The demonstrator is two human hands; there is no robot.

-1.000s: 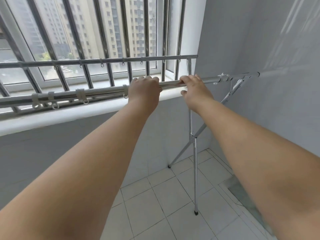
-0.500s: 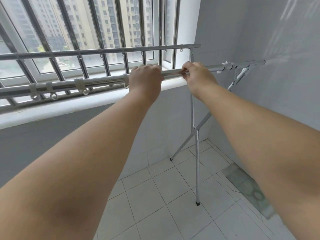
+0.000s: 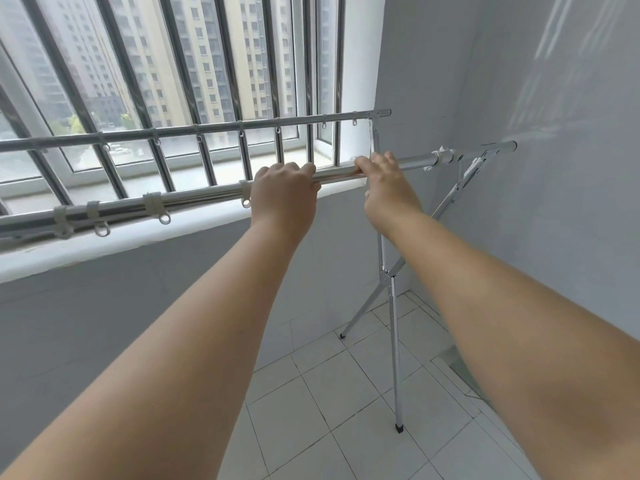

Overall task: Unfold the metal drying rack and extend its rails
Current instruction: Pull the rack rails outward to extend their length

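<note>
Drying rack (image 3: 388,271): polished metal, standing on tiled floor (image 3: 346,393) in room corner, btwn window wall and right-hand wall (image 3: 554,168). Two long horizontal rails. Near rail (image 3: 194,199) runs left-right at hand height, carries white clips w/ rings on its left part; a white collar (image 3: 441,157) sits near its right end, thinner tube beyond it reaching almost to the right wall. Far rail (image 3: 214,128) higher, nearer window bars (image 3: 194,81), small hooks hanging under it. Crossed legs at right end, pivot approx mid-height, black feet on tiles.

Left hand (image 3: 282,195): fingers clenched over top of near rail, gripping it. Right hand (image 3: 388,185): just right of left, a short stretch of bare rail btwn them; fingers curled round same rail, grasping it. Both forearms extended.

Clearances: sill (image 3: 104,247) directly under and behind near rail, close. Right rail tip near wall; contact not determinable. Floor fwd of legs open, a darker patch at right edge.
</note>
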